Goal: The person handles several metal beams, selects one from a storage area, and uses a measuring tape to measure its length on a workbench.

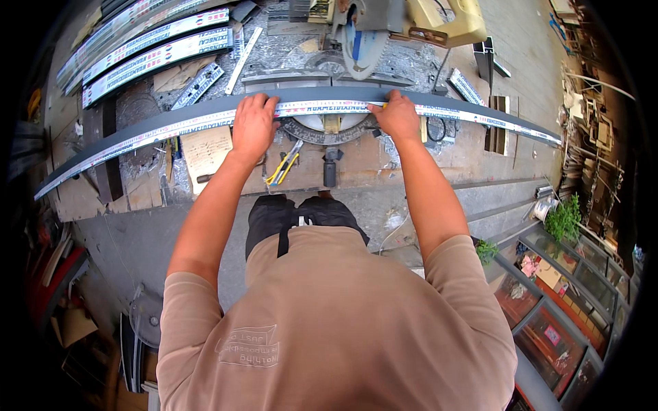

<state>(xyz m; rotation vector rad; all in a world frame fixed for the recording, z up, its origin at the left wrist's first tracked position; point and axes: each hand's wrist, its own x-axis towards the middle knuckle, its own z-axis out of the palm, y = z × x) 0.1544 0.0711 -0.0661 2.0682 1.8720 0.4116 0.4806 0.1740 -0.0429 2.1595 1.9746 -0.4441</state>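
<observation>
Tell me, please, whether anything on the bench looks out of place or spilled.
Yes: loose silvery flakes, probably cutting waste, litter the brown workbench around the round saw blade, and short white-faced strips lie askew behind the long grey bar. The bar's bow is probably just lens distortion, not damage.

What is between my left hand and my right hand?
In the head view, a stretch of the long grey profile runs between your left hand and right hand, with a round base showing below it.

Tan short-slv tee (370, 308) w/ outlined lettering (248, 347) (L chest), blk bottoms (264, 220), dk strap (283, 243)
</observation>
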